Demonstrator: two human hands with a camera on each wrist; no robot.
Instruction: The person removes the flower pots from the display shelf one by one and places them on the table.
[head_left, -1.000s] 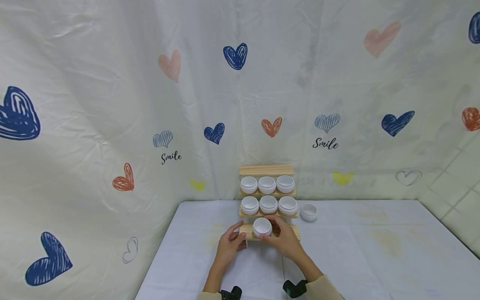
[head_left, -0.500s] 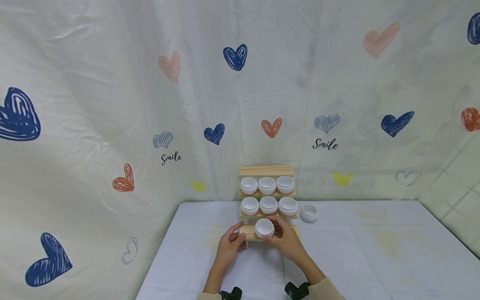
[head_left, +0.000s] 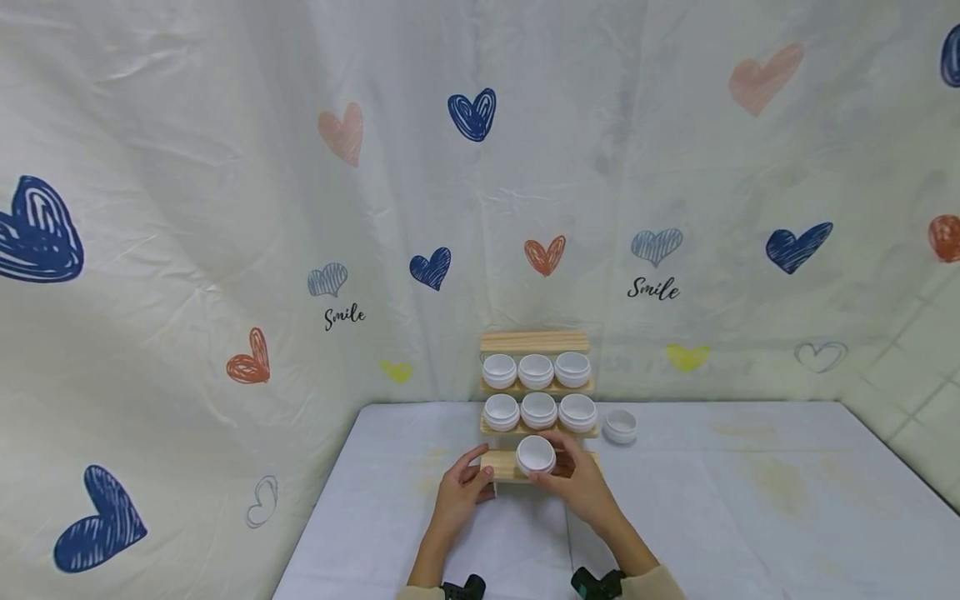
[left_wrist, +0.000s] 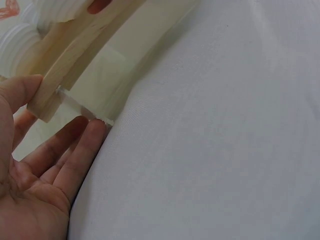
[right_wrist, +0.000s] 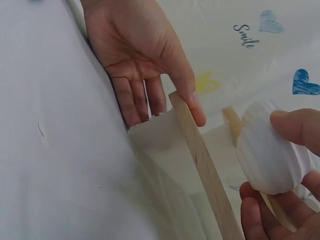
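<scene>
A small white ribbed bowl [head_left: 536, 455] is at the lowest wooden board [head_left: 501, 467] of a tiered stand. My right hand [head_left: 583, 486] holds it between thumb and fingers, seen closer in the right wrist view, where the bowl [right_wrist: 272, 150] is tilted by the camera angle. At the board's left end is my left hand [head_left: 457, 495]. In the left wrist view its thumb [left_wrist: 22, 91] presses the board's edge, and its other fingers reach below to the clear side support [left_wrist: 80, 106]. Whether the bowl touches the board is hard to tell.
Two rows of white bowls [head_left: 538, 408] stand on the stand's middle and upper tiers, behind my hands. Another white bowl [head_left: 620, 427] sits on the white-covered table [head_left: 712, 517], right of the stand. A heart-printed curtain [head_left: 420, 192] hangs close behind.
My right hand and the bowl it holds have shifted a little to the right along the lowest board. The left hand stays at the board's left end.
</scene>
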